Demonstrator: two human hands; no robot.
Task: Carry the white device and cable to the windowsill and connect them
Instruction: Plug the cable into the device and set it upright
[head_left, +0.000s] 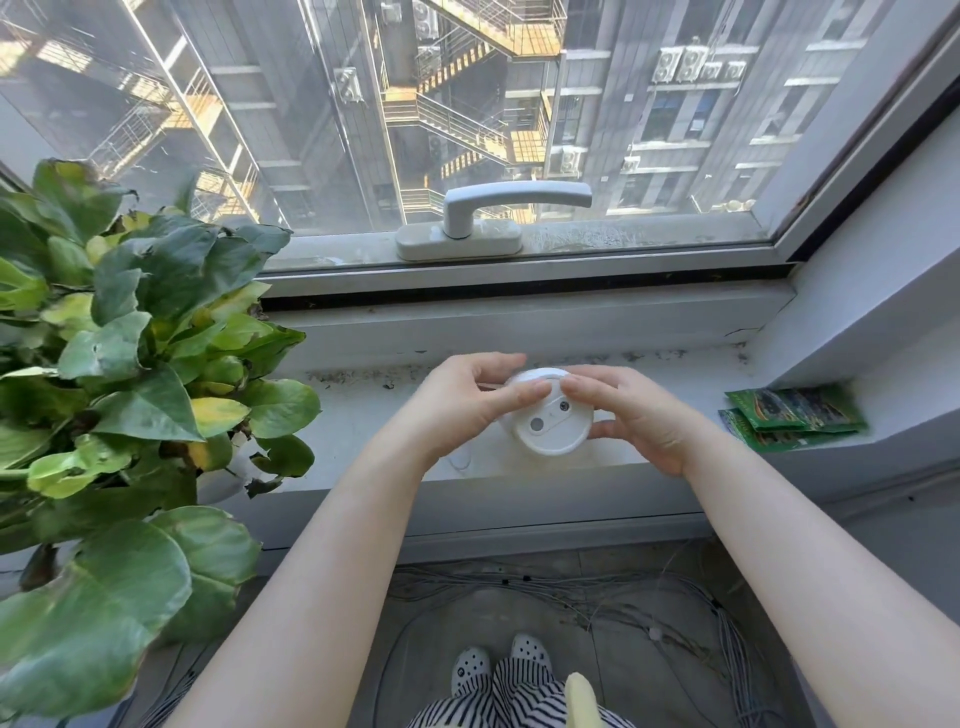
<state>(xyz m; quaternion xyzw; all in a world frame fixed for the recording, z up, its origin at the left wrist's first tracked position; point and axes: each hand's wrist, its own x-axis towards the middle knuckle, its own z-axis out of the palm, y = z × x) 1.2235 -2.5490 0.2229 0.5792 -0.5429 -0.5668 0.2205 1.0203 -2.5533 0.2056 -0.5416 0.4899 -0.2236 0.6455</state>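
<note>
A round white device (545, 423) is held over the windowsill (363, 421), its flat face tilted toward me with two small round marks on it. My left hand (467, 402) grips its left side, fingers laid over the top. My right hand (631, 410) holds its right side, thumb underneath. A thin white cable (462, 460) shows as a small loop on the sill just below my left wrist; where it ends is hidden by my hands and the device.
A large leafy potted plant (130, 364) crowds the left of the sill. Green packets (789, 415) lie on the right. The window handle (498, 213) is straight ahead. Loose wires (649, 597) cover the floor below.
</note>
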